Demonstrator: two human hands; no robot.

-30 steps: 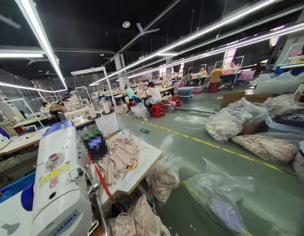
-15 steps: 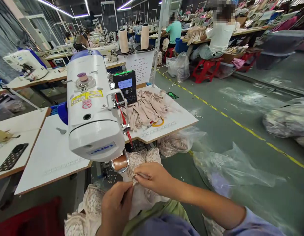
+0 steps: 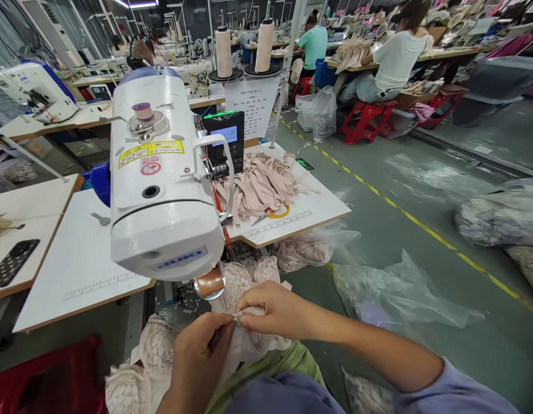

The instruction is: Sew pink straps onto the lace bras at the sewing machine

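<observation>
The lace piece [image 3: 249,345] lay in the person's lap, below the front edge of the table [image 3: 89,270], and its upper edge was pinched between both hands. The left hand [image 3: 201,351] was closed, with thumb and fingertips pressed on the edge of the cloth, and the right hand [image 3: 275,310] was closed on the same edge from the other side, so that the fingertips of both hands almost touched. More pale lace hung down from the lap on the left side. As far as I could judge, the work on this piece was at an early point: the cloth was only being arranged by hand and was not yet laid under the head of the sewing machine [image 3: 158,178], which stood just above the hands. Behind the machine, on the table, a heap of beige strips [image 3: 257,184] lay beside a control panel [image 3: 226,146], and scissors [image 3: 270,215] with a yellow handle lay at the edge of the heap. On the floor near the table stood a plastic bag [image 3: 305,250] filled with similar lace, which suggested that many pieces waited. Further away, other people [image 3: 395,57] sat at their tables.
</observation>
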